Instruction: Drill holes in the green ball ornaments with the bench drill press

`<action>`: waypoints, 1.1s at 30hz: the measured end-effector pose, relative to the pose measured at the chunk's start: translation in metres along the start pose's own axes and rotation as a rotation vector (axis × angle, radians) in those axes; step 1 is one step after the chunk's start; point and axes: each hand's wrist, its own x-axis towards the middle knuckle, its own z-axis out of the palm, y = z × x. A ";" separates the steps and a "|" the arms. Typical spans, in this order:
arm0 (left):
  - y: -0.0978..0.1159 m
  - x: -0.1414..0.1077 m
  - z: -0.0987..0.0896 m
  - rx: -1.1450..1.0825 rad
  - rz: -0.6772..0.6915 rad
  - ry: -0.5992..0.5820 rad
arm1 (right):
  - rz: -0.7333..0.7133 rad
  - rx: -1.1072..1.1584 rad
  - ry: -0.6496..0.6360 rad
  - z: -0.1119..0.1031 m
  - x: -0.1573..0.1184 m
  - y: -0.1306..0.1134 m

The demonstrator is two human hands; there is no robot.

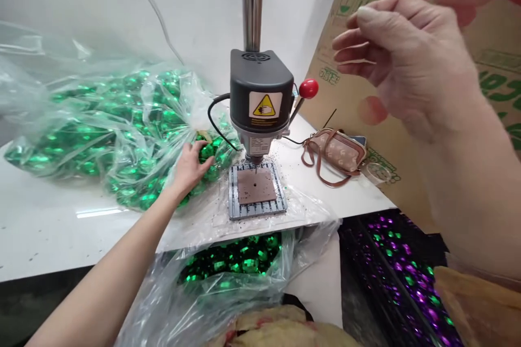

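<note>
My left hand [191, 165] reaches into the mouth of a clear plastic bag [134, 135] full of shiny green balls, its thumb and fingers curved round a green ball [207, 152] left of the drill press. My right hand [411, 54] is raised at the upper right, above the table, fingers bent and somewhat apart with nothing visible between them. Between the hands stands the dark grey drill press [260, 87] with a red-knobbed lever [308, 88]. Under its bit, a brown board [256, 186] with a small dark hole lies on the slotted metal base [258, 209].
A pink-brown purse [337, 152] lies right of the press, beside a large cardboard box [391, 173]. Below the table edge, another bag of green balls [232, 260] is nearest me. Purple and green balls [402, 265] fill the lower right. Dark shavings [240, 222] surround the base.
</note>
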 end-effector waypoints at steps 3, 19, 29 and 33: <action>0.023 -0.017 -0.008 -0.379 -0.113 0.155 | 0.098 0.005 0.088 -0.013 -0.003 -0.006; 0.072 -0.079 0.008 -1.572 -0.748 -0.206 | -0.024 0.141 0.049 0.027 -0.021 0.014; 0.063 -0.080 0.023 -1.310 -0.627 -0.193 | -0.309 -0.121 0.146 0.023 -0.018 0.025; 0.055 -0.079 0.028 -1.018 -0.423 -0.251 | -0.360 -0.221 0.192 0.026 -0.016 0.035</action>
